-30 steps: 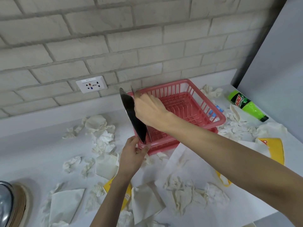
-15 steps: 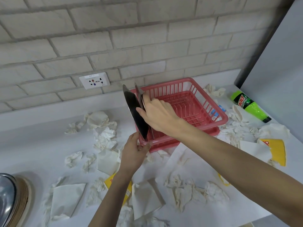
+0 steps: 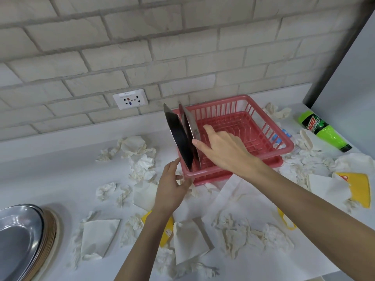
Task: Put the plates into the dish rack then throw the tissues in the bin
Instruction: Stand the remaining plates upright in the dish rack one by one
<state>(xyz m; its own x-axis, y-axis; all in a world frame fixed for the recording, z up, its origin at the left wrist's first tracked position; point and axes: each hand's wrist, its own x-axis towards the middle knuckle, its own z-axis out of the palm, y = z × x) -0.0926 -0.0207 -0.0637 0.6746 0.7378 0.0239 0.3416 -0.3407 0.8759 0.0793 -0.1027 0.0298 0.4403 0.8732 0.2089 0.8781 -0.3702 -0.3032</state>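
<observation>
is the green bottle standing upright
No, the green bottle lies on its side on the counter, to the right of the pink dish rack.

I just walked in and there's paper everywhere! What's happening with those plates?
A person is putting plates into the pink dish rack. Two plates stand on edge at its left end. The right hand steadies them with straight fingers, and the left hand rests by their lower edge. More plates wait in a stack at the near left of the counter. Crumpled tissues lie all over it, not yet picked up.
</observation>
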